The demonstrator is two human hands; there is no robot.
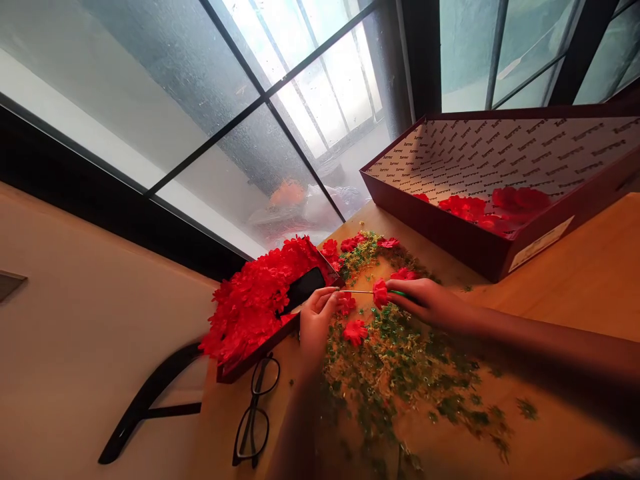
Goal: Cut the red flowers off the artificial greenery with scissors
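In the middle of the head view my left hand (319,319) pinches one end of a thin straight wire (357,291). The wire runs across to a red artificial flower (380,294). My right hand (429,301) is closed around the back of that flower, where a bit of green shows between the fingers. Just below the wire, another red flower (355,331) lies loose on the table. Small green and yellowish plastic pieces (400,353) are scattered under and in front of my right hand.
A dark red box lid (285,333) heaped with red petals (250,300) sits at left, a black phone (305,288) on top. Eyeglasses (253,417) lie near it. At right stands a larger box (440,233) with red flowers inside. A window (200,87) borders the table.
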